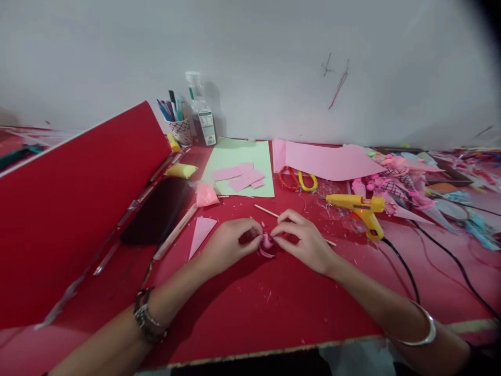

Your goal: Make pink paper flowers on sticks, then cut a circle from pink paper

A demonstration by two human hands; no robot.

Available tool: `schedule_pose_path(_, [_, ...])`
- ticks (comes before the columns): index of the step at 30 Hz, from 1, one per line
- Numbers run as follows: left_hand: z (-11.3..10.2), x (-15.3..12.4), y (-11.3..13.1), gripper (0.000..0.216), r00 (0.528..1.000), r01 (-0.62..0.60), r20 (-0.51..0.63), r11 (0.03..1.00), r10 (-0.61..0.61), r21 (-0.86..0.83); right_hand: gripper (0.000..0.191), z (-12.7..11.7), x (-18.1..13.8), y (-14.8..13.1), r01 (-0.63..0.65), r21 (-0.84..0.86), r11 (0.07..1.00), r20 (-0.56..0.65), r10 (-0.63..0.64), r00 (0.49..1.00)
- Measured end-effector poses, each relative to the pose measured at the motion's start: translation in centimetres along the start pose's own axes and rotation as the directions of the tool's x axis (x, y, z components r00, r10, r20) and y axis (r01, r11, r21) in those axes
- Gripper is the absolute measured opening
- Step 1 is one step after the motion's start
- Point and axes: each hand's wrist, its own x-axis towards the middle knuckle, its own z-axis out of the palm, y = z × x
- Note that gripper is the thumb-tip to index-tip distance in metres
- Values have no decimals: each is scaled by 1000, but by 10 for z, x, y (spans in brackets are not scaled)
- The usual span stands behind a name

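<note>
A small pink fringed paper piece (267,243) with curled strips is between my hands, low over the red table. My left hand (234,241) pinches its left side between thumb and forefinger. On the opposite side, the fingertips of my right hand (305,241) are closed on it as well. Its exact shape is partly covered by my fingers. A thin wooden stick (266,210) lies behind, passing under my right hand. Left of my left hand is a folded pink paper triangle (202,236).
To the right lies a yellow glue gun (362,207) with a black cord. Scissors (291,179), a pale green sheet (235,151) and pink paper (332,160) are behind. Left are a black phone (158,211), a red board (90,203), a bottle (204,122) and a pen cup (180,132).
</note>
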Motion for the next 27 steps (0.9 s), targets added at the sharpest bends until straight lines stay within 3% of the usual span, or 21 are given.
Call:
schedule_pose_path(8, [-1, -1, 1, 8, 1000, 7, -5, 1000, -7, 9, 17, -4, 0, -6, 6, 65, 998, -53, -2, 999])
schedule_pose_path(19, [0, -3, 4, 8, 1000, -10, -25, 997, 12, 70, 3, 0, -5, -11, 19, 70, 997, 0, -19, 1000])
schedule_pose_path(27, [0, -3, 7, 4, 999, -29, -37, 992, 34, 123, 4, 1, -5, -10, 24, 64, 998, -4, -23, 1000])
